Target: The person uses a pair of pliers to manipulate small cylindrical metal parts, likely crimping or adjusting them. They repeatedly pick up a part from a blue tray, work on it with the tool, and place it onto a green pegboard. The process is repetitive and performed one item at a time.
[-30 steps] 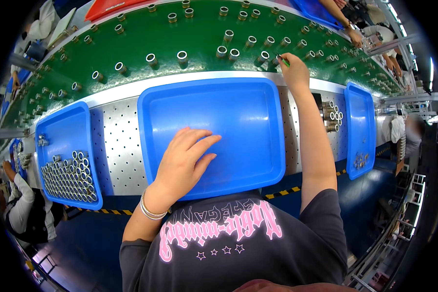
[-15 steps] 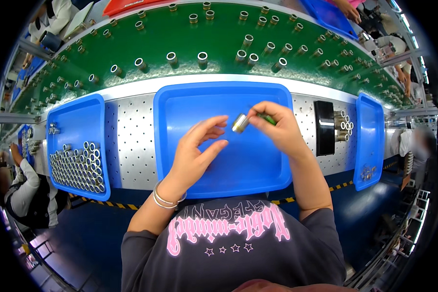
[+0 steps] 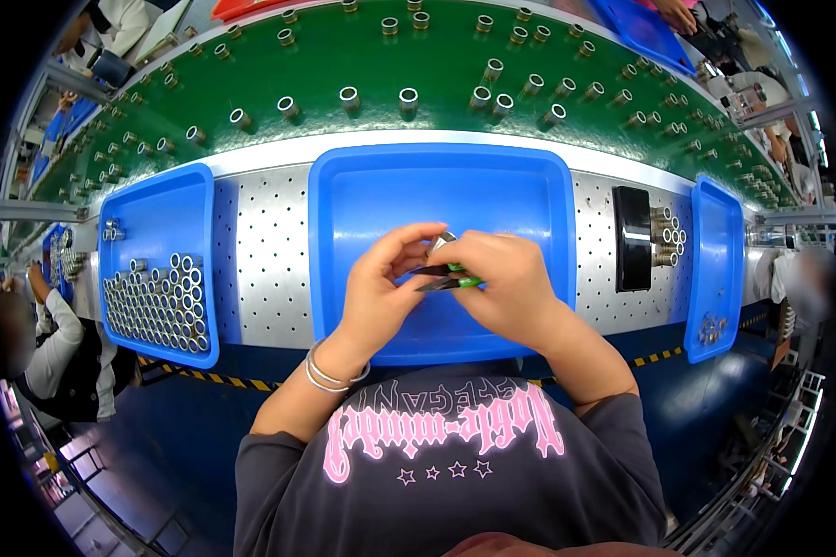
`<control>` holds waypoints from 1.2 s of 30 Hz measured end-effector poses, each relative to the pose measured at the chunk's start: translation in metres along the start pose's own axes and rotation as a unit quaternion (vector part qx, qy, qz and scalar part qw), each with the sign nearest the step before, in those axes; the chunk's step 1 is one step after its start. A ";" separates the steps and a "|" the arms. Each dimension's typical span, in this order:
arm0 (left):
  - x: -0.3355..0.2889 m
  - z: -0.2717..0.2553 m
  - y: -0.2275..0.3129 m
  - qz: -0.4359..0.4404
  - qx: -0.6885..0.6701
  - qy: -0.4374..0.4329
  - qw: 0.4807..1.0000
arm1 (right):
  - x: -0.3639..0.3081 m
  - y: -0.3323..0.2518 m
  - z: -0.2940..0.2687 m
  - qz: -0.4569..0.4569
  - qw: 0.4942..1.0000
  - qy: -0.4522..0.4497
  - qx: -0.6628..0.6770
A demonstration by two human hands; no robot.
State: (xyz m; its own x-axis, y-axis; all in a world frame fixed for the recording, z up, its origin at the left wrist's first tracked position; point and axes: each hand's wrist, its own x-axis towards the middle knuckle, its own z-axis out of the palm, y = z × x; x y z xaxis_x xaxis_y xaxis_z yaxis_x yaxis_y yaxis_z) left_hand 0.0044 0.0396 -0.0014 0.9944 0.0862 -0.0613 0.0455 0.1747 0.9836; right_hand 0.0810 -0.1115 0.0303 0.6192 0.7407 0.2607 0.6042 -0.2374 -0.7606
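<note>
My two hands meet over the large blue tray (image 3: 444,342). Between their fingertips is a short, shiny metal sleeve (image 3: 444,239), partly hidden by my fingers. My left hand (image 3: 385,283) curls its fingers and thumb around the sleeve's left side. Tucked in my right hand (image 3: 506,278) is a small tool with green grips and dark pointed ends (image 3: 439,284); its exact kind is hard to make out. The right thumb and forefinger also press at the sleeve.
To the left, a blue tray (image 3: 209,269) holds rows of metal sleeves (image 3: 163,306). A black phone-like slab (image 3: 633,239) lies right of the middle tray, beside several upright sleeves (image 3: 669,237). Another blue tray (image 3: 715,251) stands further right. Beyond runs a green belt (image 3: 325,70) carrying scattered sleeves.
My hands have come together; the left has closed in on the sleeve, which the right held apart from it before. The tool's dark ends now show. My view has shifted slightly.
</note>
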 end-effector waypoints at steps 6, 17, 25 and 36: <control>0.001 -0.002 0.005 -0.082 -0.255 0.009 0.963 | -0.008 0.012 -0.014 0.231 0.899 -0.010 0.372; -0.002 -0.004 -0.002 -0.114 -0.315 0.013 0.942 | -0.019 0.014 -0.010 0.213 0.924 -0.005 0.318; -0.001 0.002 0.001 -0.101 -0.272 0.028 0.957 | -0.026 0.014 -0.020 0.139 0.974 -0.017 0.176; -0.005 0.002 0.003 -0.056 -0.117 -0.098 0.987 | 0.002 0.019 -0.034 0.085 0.988 -0.073 0.104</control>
State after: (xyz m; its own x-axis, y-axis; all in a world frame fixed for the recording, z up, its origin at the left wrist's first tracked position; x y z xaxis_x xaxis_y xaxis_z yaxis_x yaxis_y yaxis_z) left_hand -0.0002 0.0381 0.0023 0.9848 -0.1339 -0.1104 0.1553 0.3961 0.9050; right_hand 0.1107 -0.1353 0.0366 0.6155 0.7870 0.0418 0.3720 -0.2434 -0.8957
